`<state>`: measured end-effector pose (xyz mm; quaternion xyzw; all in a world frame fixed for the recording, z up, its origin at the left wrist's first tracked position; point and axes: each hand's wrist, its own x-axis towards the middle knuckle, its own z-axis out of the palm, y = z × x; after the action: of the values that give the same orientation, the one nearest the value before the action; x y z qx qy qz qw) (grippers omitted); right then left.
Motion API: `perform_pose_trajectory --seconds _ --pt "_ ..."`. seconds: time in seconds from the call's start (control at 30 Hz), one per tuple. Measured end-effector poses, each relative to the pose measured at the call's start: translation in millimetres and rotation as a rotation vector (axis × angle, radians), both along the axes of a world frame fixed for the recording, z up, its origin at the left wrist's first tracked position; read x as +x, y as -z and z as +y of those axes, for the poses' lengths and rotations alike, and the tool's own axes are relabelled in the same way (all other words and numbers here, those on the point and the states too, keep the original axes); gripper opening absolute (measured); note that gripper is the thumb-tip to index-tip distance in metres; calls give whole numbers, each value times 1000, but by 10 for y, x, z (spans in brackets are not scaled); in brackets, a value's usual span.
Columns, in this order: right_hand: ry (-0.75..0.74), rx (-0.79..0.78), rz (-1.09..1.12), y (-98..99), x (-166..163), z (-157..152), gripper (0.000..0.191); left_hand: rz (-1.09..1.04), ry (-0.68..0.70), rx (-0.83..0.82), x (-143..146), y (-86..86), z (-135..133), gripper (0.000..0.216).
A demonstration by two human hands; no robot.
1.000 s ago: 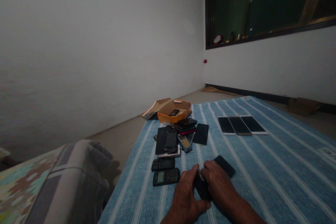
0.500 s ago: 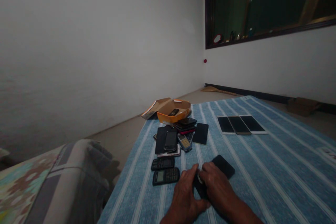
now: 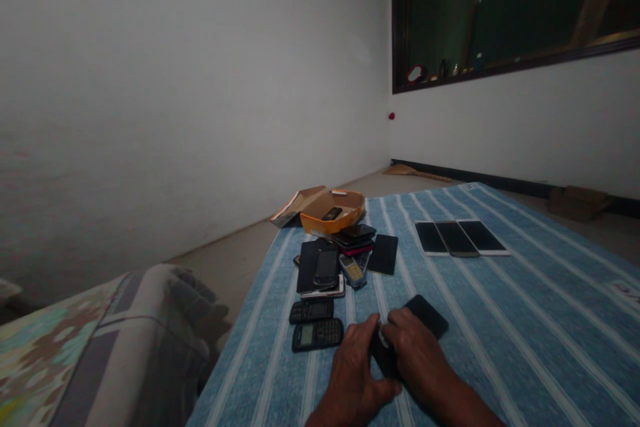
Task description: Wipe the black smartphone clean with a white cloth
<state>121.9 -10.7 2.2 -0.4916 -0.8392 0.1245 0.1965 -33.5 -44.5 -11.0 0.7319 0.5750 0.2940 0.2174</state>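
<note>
A dark phone [image 3: 383,355] lies between my hands near the front of the striped cloth. My left hand [image 3: 353,367] grips its left side, with fingers along the upper edge and thumb at the lower end. My right hand [image 3: 417,350] is closed over the phone's right side, fingertips bent down at its top. A small pale bit [image 3: 384,339] shows under those fingertips; what it is I cannot make out. Just beyond my right hand is another flat black phone [image 3: 427,315]. Two black keypad phones [image 3: 317,335] lie left of my left hand, one behind the other.
Several phones [image 3: 327,265] are heaped farther back, beside a single dark phone [image 3: 383,254]. Behind them stands an open orange box [image 3: 325,221] with a phone inside. Three phones [image 3: 457,239] lie side by side at the right. A draped bed [image 3: 135,340] is at left.
Both hands stay on the phone, with only a slight shift of the right fingertips. The view has moved a touch; the other phones lie as before.
</note>
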Motion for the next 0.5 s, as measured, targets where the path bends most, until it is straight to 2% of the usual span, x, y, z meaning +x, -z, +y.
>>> perform_pose_trajectory --seconds 0.5 --pt "-25 76 32 83 -42 -113 17 123 77 124 -44 70 -3 81"
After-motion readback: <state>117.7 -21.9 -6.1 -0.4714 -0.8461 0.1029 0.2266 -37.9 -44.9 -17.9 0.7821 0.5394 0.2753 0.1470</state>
